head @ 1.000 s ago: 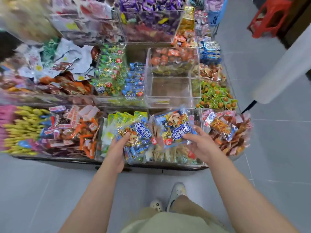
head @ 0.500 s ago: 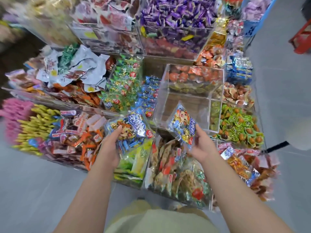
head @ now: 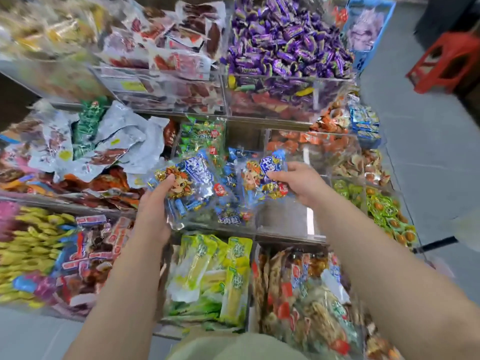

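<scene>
- Head view: the left hand [head: 155, 214] grips the left snack packet [head: 193, 187] with the thumb on top. Its other fingers are hidden underneath.
- The right hand [head: 302, 183] pinches the right snack packet [head: 259, 175] just beside it.
- Both packets are held above the middle bins, covering what lies below.
- The yellow sweets [head: 31, 245] at far left are blurred.

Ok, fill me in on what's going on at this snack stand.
A person stands at a display of clear bins packed with wrapped snacks, with a bag in each hand. The left hand grips a blue snack bag, and the right hand pinches a second blue bag. Both bags are held above the middle row, over a bin of similar blue packs and beside an empty-looking clear bin. Neither bag has been put down yet.
</scene>
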{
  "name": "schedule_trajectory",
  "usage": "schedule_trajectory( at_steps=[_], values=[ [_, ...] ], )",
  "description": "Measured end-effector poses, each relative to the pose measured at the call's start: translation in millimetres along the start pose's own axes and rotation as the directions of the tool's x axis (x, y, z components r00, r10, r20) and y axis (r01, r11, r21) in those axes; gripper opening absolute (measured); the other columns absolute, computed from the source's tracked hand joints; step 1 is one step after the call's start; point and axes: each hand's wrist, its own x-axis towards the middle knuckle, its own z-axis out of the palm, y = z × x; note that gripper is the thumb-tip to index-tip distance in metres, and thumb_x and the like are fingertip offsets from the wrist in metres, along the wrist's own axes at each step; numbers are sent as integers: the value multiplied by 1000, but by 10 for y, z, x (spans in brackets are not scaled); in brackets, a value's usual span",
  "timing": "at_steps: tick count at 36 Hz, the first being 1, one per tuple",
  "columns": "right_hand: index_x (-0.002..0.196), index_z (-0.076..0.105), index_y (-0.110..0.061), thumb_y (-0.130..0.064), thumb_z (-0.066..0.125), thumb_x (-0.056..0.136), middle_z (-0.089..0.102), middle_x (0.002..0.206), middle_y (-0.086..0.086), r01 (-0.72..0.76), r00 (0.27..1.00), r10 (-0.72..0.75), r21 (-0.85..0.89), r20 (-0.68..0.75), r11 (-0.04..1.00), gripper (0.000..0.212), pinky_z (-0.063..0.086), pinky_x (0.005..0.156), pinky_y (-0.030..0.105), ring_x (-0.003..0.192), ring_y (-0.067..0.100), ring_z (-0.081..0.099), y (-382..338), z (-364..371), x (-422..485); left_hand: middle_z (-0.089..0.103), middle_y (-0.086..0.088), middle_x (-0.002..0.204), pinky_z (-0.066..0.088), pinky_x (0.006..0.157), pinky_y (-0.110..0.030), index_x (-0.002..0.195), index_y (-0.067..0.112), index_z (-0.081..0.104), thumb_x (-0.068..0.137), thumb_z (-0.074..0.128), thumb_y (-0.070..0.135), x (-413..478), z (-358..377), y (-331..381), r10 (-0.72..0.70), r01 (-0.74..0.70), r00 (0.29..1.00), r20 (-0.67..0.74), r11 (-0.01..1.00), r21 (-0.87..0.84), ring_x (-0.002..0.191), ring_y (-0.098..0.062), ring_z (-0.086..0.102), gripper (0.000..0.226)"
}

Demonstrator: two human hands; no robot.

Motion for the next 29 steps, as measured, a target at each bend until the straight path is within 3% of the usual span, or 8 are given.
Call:
schedule_trajectory(
  at_steps=[2, 5, 8, 11, 17, 23, 25, 29],
  values=[
    [104, 62, 6, -18, 76, 77, 66, 77, 8, 80, 992, -104, -288, -71, 954, 39, 43, 48, 21, 59, 10, 57, -219, 113, 162, 63, -15, 126, 43, 104, -53, 132, 5, 55, 89, 63, 30, 178, -29, 137, -3, 2, 998, 55, 1000, 8, 117, -32, 60, 50],
    [101, 60, 10, -26, 74, 79, 64, 99, 27, 116, 977, -203, -629, -67, 768, 44, 42, 63, 36, 83, 31, 63, -502, 267, 450, 62, -13, 128, 43, 104, -53, 134, 8, 52, 87, 66, 35, 406, -19, 323, -19, 16, 995, 93, 999, 38, 117, -31, 60, 56],
    [97, 65, -2, -28, 70, 82, 64, 103, 21, 146, 975, -220, -822, 25, 551, 30, 38, 69, 32, 100, 32, 60, -692, 434, 749, 59, -13, 132, 44, 104, -51, 140, 6, 45, 87, 67, 36, 615, 13, 471, -16, 12, 998, 64, 998, 69, 119, -30, 59, 64],
    [121, 61, -9, -29, 68, 84, 62, 121, 11, 192, 964, -245, -901, 100, 390, 42, 40, 81, 27, 111, 25, 56, -786, 597, 1010, 57, -13, 135, 45, 103, -49, 141, 6, 43, 89, 65, 31, 779, 46, 557, 1, -3, 997, 72, 1000, 25, 121, -28, 58, 62],
    [120, 61, -15, -28, 65, 85, 61, 123, 7, 224, 974, -38, -970, 221, 89, 37, 44, 86, 30, 111, 26, 55, -774, 845, 1361, 56, -14, 136, 39, 107, -54, 140, 6, 45, 78, 71, 33, 1023, 16, 663, -55, 63, 989, 139, 997, -52, 125, -31, 53, 72],
    [125, 55, -11, -19, 62, 88, 57, 128, 9, 171, 985, 32, -985, 172, 39, 39, 43, 87, 29, 113, 27, 55, -838, 931, 1528, 55, -10, 138, 35, 110, -52, 144, 9, 39, 57, 80, 45, 1193, -113, 707, -79, 85, 983, 164, 996, -33, 129, -27, 50, 103],
    [123, 56, -12, -14, 55, 90, 58, 124, 9, 117, 993, -3, -993, 117, -9, 32, 44, 85, 32, 109, 28, 55, -856, 922, 1582, 51, -9, 141, 33, 111, -53, 148, 10, 31, 47, 83, 49, 1234, -145, 707, -87, 94, 979, 184, 995, -29, 132, -28, 46, 120],
    [115, 57, -14, -6, 47, 91, 60, 111, 7, 5, 992, -122, -992, 20, -123, 27, 41, 69, 33, 99, 28, 58, -797, 977, 1626, 49, -13, 142, 35, 108, -56, 149, 9, 28, 44, 83, 51, 1255, -157, 692, -94, 97, 976, 194, 995, -7, 131, -34, 46, 125]
  ],
)
